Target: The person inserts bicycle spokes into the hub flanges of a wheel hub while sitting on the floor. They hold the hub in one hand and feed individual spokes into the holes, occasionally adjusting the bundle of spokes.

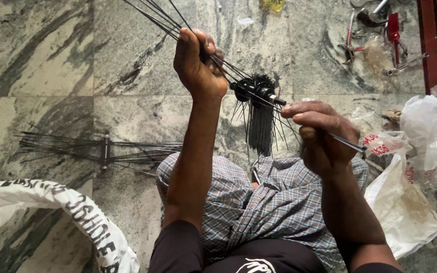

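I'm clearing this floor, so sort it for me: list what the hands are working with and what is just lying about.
In hand:
- black hub, with loose spokes hanging from it
- bundle of spokes gripped by the left hand
- single spoke pinched by the right hand

Lying about:
- second spoked hub on the floor
- wrapped rim
- plastic bags
- hand tools, top right

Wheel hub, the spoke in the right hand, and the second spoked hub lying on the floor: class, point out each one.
Wheel hub (255,92), head view, on its black barrel.
Spoke (347,143), head view, on the shaft just past the right hand (322,134).
Second hub (106,149), head view, on its centre body.
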